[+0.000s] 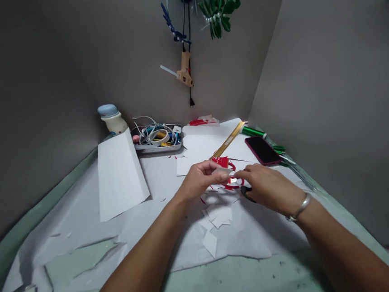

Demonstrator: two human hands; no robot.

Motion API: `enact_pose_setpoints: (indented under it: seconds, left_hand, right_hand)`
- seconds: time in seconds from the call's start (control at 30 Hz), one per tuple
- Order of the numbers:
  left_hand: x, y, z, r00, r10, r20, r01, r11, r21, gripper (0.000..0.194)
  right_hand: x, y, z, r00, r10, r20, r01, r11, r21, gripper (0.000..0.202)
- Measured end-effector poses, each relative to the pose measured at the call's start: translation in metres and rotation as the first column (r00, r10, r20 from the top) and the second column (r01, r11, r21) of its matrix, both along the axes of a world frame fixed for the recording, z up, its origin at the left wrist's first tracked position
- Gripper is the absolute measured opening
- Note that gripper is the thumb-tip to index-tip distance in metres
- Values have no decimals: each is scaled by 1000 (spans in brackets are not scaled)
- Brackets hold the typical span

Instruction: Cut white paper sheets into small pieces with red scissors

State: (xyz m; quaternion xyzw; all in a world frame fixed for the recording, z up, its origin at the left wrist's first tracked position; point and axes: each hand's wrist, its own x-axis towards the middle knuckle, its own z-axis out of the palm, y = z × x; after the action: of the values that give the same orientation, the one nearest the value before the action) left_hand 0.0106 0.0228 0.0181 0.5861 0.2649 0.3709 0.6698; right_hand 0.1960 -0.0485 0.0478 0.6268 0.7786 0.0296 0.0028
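My left hand (200, 180) pinches a small piece of white paper (223, 171) between thumb and fingers, above the middle of the table. Close by on the right, my right hand (271, 187) is closed round scissors with a black handle (248, 195); a shiny bit of blade shows near the paper. Whether the blades touch the paper is hard to make out. Red paper pieces (220, 162) lie just beyond and under the fingers. Nearer to me, several cut white paper scraps (220, 215) are scattered on the white covering sheet (189, 242).
White sheets (120, 175) lie left and behind. A metal tray (159, 148) holds tape, cable and small items beside a blue-lidded jar (113, 119). A golden strip (228, 139), phone (263, 150) and green roll (252, 132) lie right. A glue gun (184, 69) hangs on the wall.
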Motion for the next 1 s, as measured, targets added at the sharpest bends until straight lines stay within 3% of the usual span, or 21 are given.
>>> enact_pose_setpoints:
  seconds: [0.07, 0.13, 0.2, 0.27, 0.3, 0.4, 1.0]
  left_hand:
    - [3, -2, -2, 1000, 2, -4, -2, 1000, -6, 23]
    - [3, 0, -3, 998, 59, -20, -60, 998, -27, 22]
    - [1, 2, -3, 994, 105, -31, -106, 993, -59, 21]
    - [-1, 4, -1, 993, 110, -36, -113, 991, -79, 20]
    - [-2, 4, 0, 994, 105, -40, -108, 991, -79, 19]
    - [-5, 5, 2, 993, 96, -71, -100, 993, -58, 18]
    - [-11, 9, -1, 985, 17, -170, -18, 1000, -2, 16]
  right_hand:
    - [-2, 4, -3, 999, -45, 30, 43, 997, 70, 46]
    - [4, 7, 0, 977, -207, 47, 199, 970, 137, 47]
    - [17, 10, 7, 949, -314, 12, 313, 947, 70, 45]
    - [30, 10, 16, 940, -251, -232, 227, 966, -124, 48]
    - [35, 9, 21, 908, -195, -372, 123, 970, -209, 50]
    - [41, 6, 30, 839, -102, -534, -25, 974, -226, 48]
    - [26, -5, 31, 902, -9, -431, -76, 981, -180, 31]
